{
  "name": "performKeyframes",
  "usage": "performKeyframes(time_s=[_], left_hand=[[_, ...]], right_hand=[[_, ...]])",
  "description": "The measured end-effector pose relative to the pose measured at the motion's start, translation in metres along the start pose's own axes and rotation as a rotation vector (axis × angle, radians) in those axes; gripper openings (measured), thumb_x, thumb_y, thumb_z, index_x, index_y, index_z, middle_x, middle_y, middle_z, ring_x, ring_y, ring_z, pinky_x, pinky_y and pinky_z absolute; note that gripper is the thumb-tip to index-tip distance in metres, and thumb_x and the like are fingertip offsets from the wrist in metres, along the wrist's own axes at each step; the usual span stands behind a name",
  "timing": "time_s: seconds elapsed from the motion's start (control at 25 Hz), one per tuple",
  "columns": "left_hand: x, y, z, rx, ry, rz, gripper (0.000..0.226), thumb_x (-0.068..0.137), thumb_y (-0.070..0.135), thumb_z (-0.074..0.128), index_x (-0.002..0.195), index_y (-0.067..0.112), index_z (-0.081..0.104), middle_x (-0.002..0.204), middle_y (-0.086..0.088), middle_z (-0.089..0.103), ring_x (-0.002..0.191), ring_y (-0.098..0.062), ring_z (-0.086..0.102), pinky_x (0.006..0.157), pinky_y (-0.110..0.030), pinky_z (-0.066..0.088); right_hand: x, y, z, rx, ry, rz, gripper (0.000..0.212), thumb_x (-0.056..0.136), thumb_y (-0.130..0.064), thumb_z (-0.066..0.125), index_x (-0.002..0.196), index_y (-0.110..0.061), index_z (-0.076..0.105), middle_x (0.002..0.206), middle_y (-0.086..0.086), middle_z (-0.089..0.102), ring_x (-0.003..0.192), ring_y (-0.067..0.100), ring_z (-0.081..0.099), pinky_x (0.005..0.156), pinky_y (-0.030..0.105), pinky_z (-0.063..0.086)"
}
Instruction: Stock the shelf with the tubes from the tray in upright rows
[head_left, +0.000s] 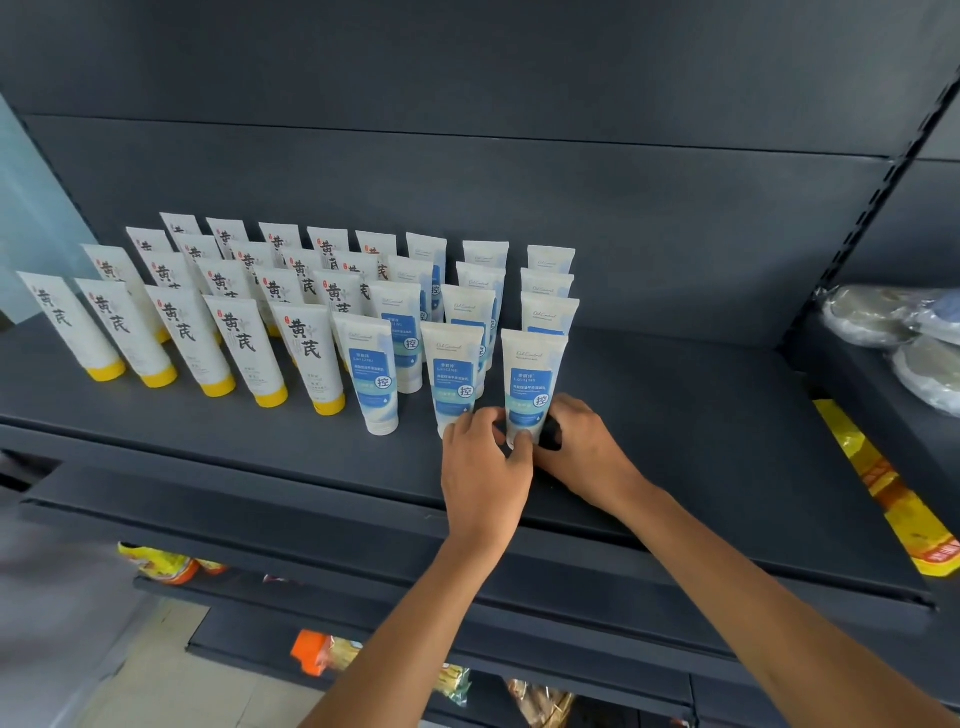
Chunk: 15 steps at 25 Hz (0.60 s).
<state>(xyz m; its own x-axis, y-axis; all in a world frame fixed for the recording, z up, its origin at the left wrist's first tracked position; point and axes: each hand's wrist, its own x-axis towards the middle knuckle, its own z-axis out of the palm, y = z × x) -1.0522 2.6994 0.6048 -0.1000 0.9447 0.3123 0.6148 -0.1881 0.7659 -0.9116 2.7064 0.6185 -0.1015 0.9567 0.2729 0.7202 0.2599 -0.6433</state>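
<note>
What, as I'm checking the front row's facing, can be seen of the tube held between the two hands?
The blue-label tube is white, glossy plastic by its look, with a blue panel, Chinese print and a round badge. It stands upright, flat crimped end up, at the front of the rightmost row on the dark shelf. The left hand and right hand grip its base, hiding the cap.

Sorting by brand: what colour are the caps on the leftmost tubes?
The caps are yellow; head view shows it best.

A shop: dark metal shelf (675, 415) (slotted uprights) stocked with tubes (306, 343).
</note>
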Motion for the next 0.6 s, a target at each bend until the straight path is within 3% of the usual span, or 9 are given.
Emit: performKeyframes(time_s=[0.16,0.28,0.36,0.48,0.6], left_hand=[[-0.001,0.0,-0.003,-0.015,-0.013,0.006,0.022,0.092,0.032,0.067,0.111,0.021,0.064,0.091,0.008,0.06,0.096,-0.012,0.055,0.077,-0.024,0.046],[-0.008,-0.001,-0.013,-0.055,-0.04,-0.008,0.025,0.092,0.029,0.068,0.116,0.023,0.064,0.094,0.009,0.061,0.099,-0.009,0.054,0.074,-0.014,0.038],[-0.018,-0.007,-0.029,-0.118,-0.05,-0.026,0.027,0.092,0.03,0.069,0.118,0.026,0.065,0.093,0.01,0.063,0.098,-0.005,0.053,0.072,-0.008,0.037],[-0.04,-0.024,-0.068,-0.254,-0.032,-0.024,0.017,0.092,0.025,0.071,0.108,0.03,0.069,0.086,0.013,0.063,0.092,-0.004,0.057,0.075,-0.008,0.042],[-0.064,-0.049,-0.115,-0.379,-0.038,-0.088,0.017,0.091,0.016,0.069,0.095,0.032,0.071,0.083,0.012,0.066,0.076,-0.01,0.058,0.067,-0.015,0.047]], right_hand=[[-0.001,0.001,0.004,-0.024,0.008,0.024,0.038,0.086,-0.026,0.078,0.121,-0.02,0.064,0.101,-0.009,0.057,0.09,-0.001,0.053,0.073,0.015,0.038],[-0.009,0.0,-0.002,-0.023,0.047,0.142,0.042,0.083,-0.036,0.08,0.119,-0.023,0.062,0.105,-0.009,0.057,0.095,0.003,0.055,0.074,0.014,0.041],[-0.021,-0.004,-0.01,-0.009,0.135,0.213,0.038,0.084,-0.03,0.078,0.117,-0.023,0.063,0.11,-0.007,0.06,0.088,0.002,0.057,0.073,0.014,0.043],[-0.042,-0.032,-0.029,0.105,0.429,0.312,0.018,0.088,-0.016,0.072,0.103,-0.024,0.066,0.101,-0.002,0.067,0.074,0.007,0.057,0.073,0.028,0.052],[-0.084,-0.117,-0.081,0.28,0.77,0.083,0.009,0.095,-0.01,0.063,0.097,-0.018,0.066,0.093,0.003,0.067,0.077,0.01,0.058,0.072,0.026,0.049]])
